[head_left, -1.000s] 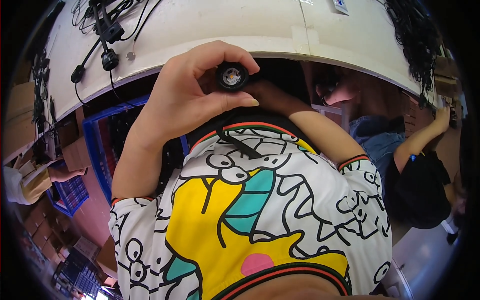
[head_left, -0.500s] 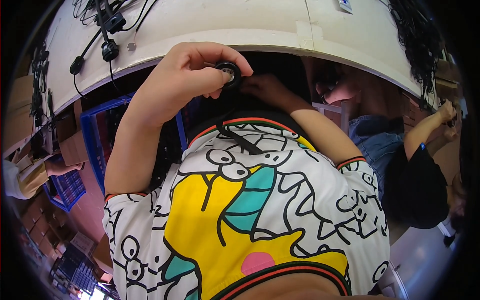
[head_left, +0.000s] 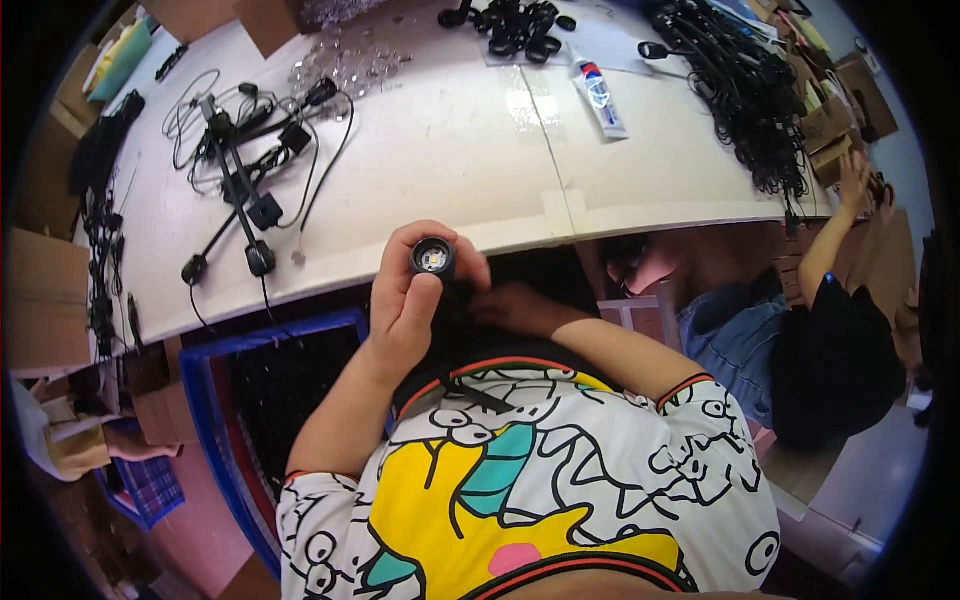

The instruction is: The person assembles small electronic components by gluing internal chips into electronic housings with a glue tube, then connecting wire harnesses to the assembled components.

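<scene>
My left hand (head_left: pixel 402 305) is wrapped round a small black round lamp head (head_left: pixel 433 257), just off the table's near edge. The lamp head's open end faces up, with a yellowish LED chip on a pale disc inside its dark rim. My thumb presses the near side and my fingers curl round the far side. Lower and to the right, in shadow, my right hand (head_left: pixel 515 307) has its fingers drawn together close to the left one. What sits between the right fingertips is lost against the dark background.
On the white table (head_left: pixel 420 160) lie black lamp stems with cables (head_left: pixel 240 190), clear small parts (head_left: pixel 345 65), black rings (head_left: pixel 520 28), a white tube (head_left: pixel 598 95) and a cable bundle (head_left: pixel 735 100). A blue-edged crate (head_left: pixel 200 400) stands below left. A co-worker (head_left: pixel 830 350) sits at right.
The view has tilted up, showing more of the table. My left hand has turned the lamp head, so its open end now faces up. The right hand stays close beside it.
</scene>
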Tool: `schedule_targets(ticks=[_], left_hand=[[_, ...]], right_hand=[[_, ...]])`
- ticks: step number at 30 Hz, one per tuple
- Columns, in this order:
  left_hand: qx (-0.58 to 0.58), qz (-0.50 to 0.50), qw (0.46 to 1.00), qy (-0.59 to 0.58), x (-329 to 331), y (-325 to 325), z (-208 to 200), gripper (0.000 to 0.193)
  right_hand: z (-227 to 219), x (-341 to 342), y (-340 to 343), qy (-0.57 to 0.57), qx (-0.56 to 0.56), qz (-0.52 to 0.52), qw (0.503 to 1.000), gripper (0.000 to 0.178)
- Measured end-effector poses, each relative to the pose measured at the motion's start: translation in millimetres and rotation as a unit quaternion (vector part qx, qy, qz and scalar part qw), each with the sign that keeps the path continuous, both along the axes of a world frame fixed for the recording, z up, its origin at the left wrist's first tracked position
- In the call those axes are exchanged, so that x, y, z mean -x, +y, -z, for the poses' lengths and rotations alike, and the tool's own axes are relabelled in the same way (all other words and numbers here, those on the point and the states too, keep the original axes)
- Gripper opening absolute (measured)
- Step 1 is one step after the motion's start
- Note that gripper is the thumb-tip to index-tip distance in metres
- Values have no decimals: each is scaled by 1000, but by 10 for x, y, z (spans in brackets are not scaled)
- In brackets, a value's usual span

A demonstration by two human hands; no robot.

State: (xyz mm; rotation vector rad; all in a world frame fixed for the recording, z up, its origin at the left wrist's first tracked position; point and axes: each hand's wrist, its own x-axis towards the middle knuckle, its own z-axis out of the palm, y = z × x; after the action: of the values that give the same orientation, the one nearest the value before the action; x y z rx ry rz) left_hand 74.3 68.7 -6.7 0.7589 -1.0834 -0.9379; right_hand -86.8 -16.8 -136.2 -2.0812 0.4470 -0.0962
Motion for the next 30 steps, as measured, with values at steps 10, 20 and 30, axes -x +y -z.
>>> schedule_targets(ticks=[10, 20, 30], left_hand=[[-31, -22, 995, 96, -278, -42, -234, 53], [-26, -2, 998, 55, -456, -6, -206, 54], [-68, -18, 994, 81, -451, 11, -75, 46]], right_hand=[[-1300, -139, -76, 171, 67, -171, 968, 18], [-1478, -1552, -1866, -114, 438, 167, 876, 31], [-1749, -1435, -1805, -33, 292, 139, 946, 24]])
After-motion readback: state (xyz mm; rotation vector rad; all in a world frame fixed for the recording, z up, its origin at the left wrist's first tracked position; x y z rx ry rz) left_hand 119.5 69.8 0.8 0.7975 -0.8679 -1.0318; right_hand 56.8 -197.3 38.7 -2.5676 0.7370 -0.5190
